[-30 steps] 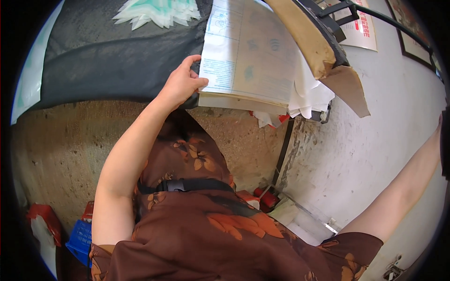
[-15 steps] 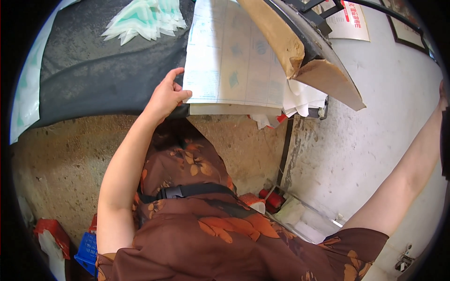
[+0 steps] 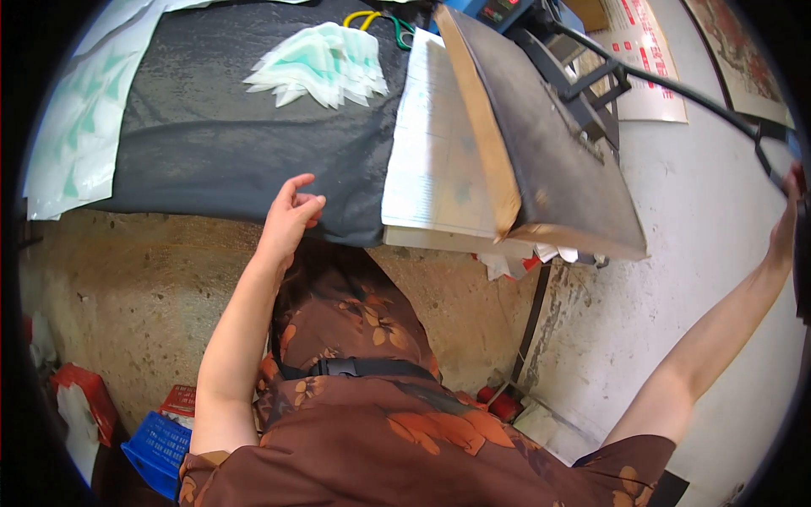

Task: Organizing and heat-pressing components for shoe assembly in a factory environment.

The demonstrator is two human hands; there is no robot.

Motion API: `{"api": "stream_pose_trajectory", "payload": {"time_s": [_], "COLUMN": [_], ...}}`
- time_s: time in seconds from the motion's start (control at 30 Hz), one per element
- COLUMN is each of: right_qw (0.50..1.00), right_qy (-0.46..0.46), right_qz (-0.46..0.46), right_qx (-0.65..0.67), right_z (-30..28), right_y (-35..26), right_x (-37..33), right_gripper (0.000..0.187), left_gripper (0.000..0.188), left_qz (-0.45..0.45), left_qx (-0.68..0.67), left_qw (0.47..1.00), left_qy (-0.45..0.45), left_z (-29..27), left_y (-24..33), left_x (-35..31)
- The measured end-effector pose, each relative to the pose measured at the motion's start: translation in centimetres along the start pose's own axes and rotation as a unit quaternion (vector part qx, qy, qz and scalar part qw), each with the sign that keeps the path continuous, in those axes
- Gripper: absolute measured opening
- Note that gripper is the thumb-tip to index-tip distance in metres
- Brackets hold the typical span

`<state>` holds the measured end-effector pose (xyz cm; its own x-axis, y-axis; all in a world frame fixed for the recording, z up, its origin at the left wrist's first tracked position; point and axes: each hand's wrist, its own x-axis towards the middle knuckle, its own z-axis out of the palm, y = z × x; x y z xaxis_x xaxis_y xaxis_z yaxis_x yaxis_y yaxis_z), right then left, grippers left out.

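Note:
My left hand (image 3: 290, 221) is free of any object, its fingers apart, over the front edge of the black table cover (image 3: 211, 160). To its right lies a white printed sheet (image 3: 422, 152) on a flat press bed. The tilted dark plate of a heat press (image 3: 574, 160), edged in tan material, hangs over that sheet and hides much of it. At the far right rim my right hand (image 3: 792, 190) is closed around the end of the press's long black lever (image 3: 701, 95); its fingers are partly cut off by the picture's edge.
A fan of white and pale green cut pieces (image 3: 325, 63) lies on the cover, near yellow-and-green-handled scissors (image 3: 380, 23). Pale green sheets (image 3: 80, 127) hang at the left. Blue (image 3: 156, 452) and red baskets (image 3: 84, 397) stand low left. A white wall (image 3: 676, 211) rises at right.
My left hand has let go of the printed sheet's edge and drawn away to the left. The press plate has swung lower over the sheet, and the lever has come down into view.

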<state>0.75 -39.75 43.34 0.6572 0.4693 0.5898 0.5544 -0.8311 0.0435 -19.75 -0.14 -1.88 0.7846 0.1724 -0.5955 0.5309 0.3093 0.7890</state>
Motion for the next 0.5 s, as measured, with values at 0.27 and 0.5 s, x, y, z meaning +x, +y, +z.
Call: {"api": "stream_pose_trajectory", "payload": {"time_s": [0.27, 0.5], "right_qw": [0.986, 0.961], "right_qy": [-0.119, -0.25], "right_qz": [0.112, 0.115], "right_qx": [-0.034, -0.028], "right_z": [3.1, 12.9], "right_y": [-11.0, -14.8], "right_x": [-20.9, -28.0], "right_gripper": [0.024, 0.016], "left_gripper": [0.043, 0.041], "left_qz": [-0.009, 0.002], "left_qx": [-0.049, -0.02], "left_qw": [0.998, 0.996], "left_qy": [-0.038, -0.083], "left_z": [-0.2, 1.2], "left_y": [-1.9, -2.0], "left_x": [0.9, 0.7]}}
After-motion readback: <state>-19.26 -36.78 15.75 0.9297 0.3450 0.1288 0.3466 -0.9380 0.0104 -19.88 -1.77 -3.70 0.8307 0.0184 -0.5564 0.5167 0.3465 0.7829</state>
